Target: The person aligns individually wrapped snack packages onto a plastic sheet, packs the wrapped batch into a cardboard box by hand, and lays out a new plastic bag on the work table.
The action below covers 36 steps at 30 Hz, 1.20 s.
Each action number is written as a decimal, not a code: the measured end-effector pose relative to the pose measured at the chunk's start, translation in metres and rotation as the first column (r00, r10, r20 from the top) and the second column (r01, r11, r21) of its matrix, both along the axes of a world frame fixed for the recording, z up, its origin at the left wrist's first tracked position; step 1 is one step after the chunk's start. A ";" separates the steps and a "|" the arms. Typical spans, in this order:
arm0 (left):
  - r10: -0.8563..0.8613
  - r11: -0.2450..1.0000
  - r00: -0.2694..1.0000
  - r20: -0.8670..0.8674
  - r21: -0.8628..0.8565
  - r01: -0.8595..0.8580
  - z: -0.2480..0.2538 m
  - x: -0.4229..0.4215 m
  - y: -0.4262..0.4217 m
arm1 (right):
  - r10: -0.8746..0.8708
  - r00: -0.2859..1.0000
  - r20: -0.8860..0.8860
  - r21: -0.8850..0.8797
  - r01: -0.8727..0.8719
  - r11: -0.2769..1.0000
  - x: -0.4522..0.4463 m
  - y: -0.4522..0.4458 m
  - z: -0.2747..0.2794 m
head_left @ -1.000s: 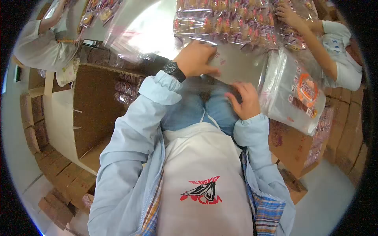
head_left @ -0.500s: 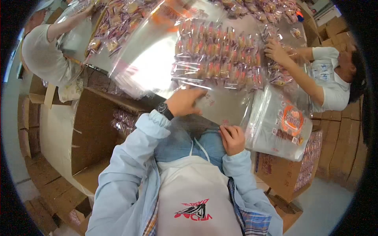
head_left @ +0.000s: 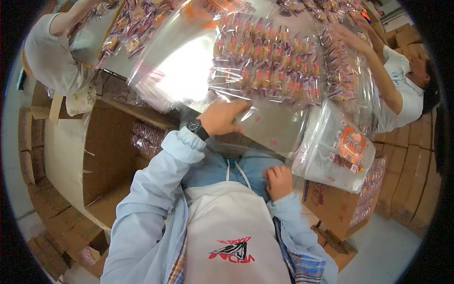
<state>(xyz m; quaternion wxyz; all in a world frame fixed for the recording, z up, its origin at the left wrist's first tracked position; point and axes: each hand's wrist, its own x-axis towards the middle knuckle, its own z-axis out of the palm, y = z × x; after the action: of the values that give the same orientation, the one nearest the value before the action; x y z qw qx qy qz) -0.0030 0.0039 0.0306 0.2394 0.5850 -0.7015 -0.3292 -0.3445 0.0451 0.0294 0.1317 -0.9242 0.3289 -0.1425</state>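
A clear plastic bag [head_left: 279, 130] lies in front of me with rows of small wrapped cakes [head_left: 265, 57] inside its far part. Its near end is flat film reaching the table edge above my lap. My left hand [head_left: 222, 118], with a black watch on the wrist, rests on the bag's near left part, fingers stretched and thumb apart. Close to my right thigh, below the film's edge, my right hand [head_left: 279, 182] has its fingers curled, apart from the bag; nothing shows in them.
A stack of printed clear bags [head_left: 350, 146] lies at the right table edge. Loose wrapped cakes [head_left: 142, 28] are heaped farther back. An open carton [head_left: 109, 156] stands to my left, another carton [head_left: 331, 203] to my right. Co-workers [head_left: 402, 90] work on both sides.
My right hand has let go of the bag's near edge and drawn back toward my thigh. My left hand stays nearly in place on the film. The right co-worker's hands have moved farther back.
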 end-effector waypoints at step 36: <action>-0.063 0.997 0.979 0.193 -0.026 0.069 0.010 0.003 0.004 | -0.496 0.869 0.004 0.384 0.456 0.803 -0.183 0.080 -0.054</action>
<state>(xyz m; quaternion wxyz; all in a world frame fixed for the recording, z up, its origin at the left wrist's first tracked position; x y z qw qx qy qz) 0.0003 0.0084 0.0403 0.1690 0.5865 -0.7457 -0.2672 -0.5271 0.1253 -0.0246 0.2805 -0.7613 0.5638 -0.1541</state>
